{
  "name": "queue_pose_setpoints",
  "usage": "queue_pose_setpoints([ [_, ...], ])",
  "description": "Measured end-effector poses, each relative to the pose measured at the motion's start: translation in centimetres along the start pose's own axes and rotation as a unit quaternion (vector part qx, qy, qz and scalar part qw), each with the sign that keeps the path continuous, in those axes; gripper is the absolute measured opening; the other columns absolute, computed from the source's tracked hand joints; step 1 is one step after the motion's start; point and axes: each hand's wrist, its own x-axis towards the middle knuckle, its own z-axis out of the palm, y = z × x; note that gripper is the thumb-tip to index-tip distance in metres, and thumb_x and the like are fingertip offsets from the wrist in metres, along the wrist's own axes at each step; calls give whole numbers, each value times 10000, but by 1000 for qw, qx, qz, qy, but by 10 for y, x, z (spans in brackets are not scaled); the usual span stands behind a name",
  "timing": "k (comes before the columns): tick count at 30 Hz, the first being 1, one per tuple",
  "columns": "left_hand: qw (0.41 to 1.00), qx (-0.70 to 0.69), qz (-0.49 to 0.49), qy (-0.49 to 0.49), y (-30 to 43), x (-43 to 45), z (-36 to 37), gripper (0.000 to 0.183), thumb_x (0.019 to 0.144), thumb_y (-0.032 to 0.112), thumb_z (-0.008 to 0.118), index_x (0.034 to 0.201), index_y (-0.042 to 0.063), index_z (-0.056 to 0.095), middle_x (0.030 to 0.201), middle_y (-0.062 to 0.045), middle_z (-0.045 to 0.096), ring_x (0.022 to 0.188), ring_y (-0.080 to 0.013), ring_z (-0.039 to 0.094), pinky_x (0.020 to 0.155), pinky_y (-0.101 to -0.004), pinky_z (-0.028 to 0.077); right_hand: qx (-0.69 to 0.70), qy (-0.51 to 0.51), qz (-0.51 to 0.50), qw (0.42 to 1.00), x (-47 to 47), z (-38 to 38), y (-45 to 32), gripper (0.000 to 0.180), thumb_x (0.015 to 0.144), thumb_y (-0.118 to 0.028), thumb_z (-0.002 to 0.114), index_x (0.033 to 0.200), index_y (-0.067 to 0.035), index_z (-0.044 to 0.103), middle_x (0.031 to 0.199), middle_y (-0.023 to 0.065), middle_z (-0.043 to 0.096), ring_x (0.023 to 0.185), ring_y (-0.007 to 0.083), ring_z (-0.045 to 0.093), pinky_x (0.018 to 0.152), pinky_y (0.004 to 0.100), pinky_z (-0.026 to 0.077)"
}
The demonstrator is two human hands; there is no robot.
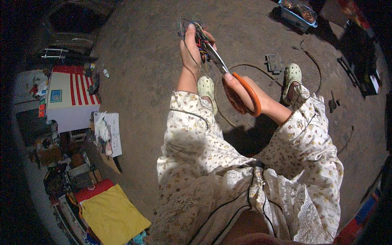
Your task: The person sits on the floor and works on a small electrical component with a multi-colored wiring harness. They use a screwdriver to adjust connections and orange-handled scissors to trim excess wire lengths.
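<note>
A tangled bundle of thin coloured wires [200, 41] is gripped in my left hand [190, 50], held out in front of me above the floor. Loose wire ends stick out past the thumb and hang below the palm. My right hand [245, 88] holds a pair of scissors [255, 98] by its orange handles. The scissor blades [218, 58] point up and left, with their tips at the wires beside my left fingers. Whether the tips have a wire between them is too fine to tell.
On the floor lie a cable [251, 65], a flat rectangular device [274, 63] and another dark cable [315, 58]. A blue plastic container [298, 15] stands at the upper right. Along the left are a red-and-white box [73, 116], clutter and a yellow cloth [114, 214].
</note>
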Motion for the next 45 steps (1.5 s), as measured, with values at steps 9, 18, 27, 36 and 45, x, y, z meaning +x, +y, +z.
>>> queue_pose_setpoints([
  [9, 999, 7, 29, 20, 5, 2, -5, 529, 951, 441, 318, 895, -36, 540, 679, -119, 583, 564, -242, 586, 565, -342, 483, 6, -17, 19, 1000, -6, -3, -6, 635, 939, -555, 279, 643, -55, 534, 442, 34, 436, 361, 139, 451, 379, 279, 361],
  [18, 997, 64, 26, -27, 1, 3, -11, 559, 950, 463, 308, 932, -36, 560, 765, -145, 625, 571, -210, 580, 533, -304, 483, 59, -26, 78, 995, -8, -13, -21, 557, 947, -523, 336, 645, -79, 484, 447, -22, 422, 340, 86, 399, 330, 233, 281],
  [27, 975, 148, 159, -42, -13, 13, -6, 643, 935, 557, 274, 1110, 14, 572, 896, -128, 646, 551, -129, 533, 517, -260, 451, 225, -57, 117, 966, -2, -8, -19, 670, 895, -638, 303, 563, -69, 423, 472, -15, 379, 334, 93, 350, 353, 224, 297],
  [36, 955, 201, 206, -73, -13, 5, 4, 544, 956, 449, 297, 1145, 41, 602, 1133, -26, 617, 809, -93, 530, 702, -250, 415, 165, -29, 110, 980, 0, -14, -25, 706, 878, -669, 284, 517, -75, 407, 456, 13, 394, 324, 115, 364, 348, 234, 305],
  [45, 983, 98, 138, -77, -19, 6, -7, 669, 926, 566, 291, 1180, 13, 571, 1052, -71, 620, 657, -97, 553, 592, -228, 427, 125, 32, 38, 991, 9, -1, -1, 600, 924, -577, 335, 565, -106, 429, 465, -37, 372, 346, 80, 352, 340, 235, 260],
])
